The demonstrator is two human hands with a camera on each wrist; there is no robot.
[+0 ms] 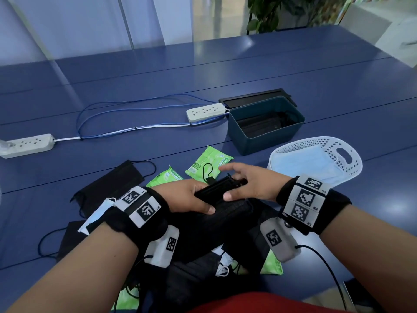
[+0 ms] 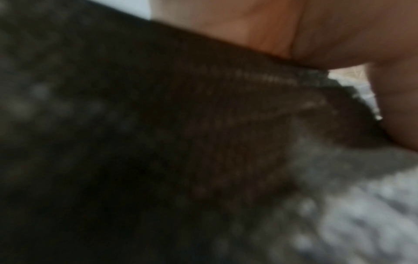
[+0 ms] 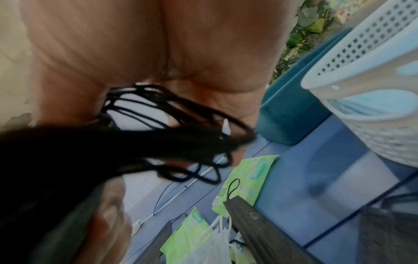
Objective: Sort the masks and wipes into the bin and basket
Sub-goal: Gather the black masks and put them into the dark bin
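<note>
Black mask stack (image 1: 222,190) clamped in left grip (image 1: 187,195), apparently right grip (image 1: 250,184) too; bin (image 1: 266,134) beyond.

The right hand (image 3: 158,62) fills the upper frame, black ear loops (image 3: 181,114) beneath; white basket (image 3: 373,114) at right, teal bin (image 3: 291,116) beside it.

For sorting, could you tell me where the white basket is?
In the head view, the white perforated plastic basket sits far right, beside the dark teal bin.
</note>
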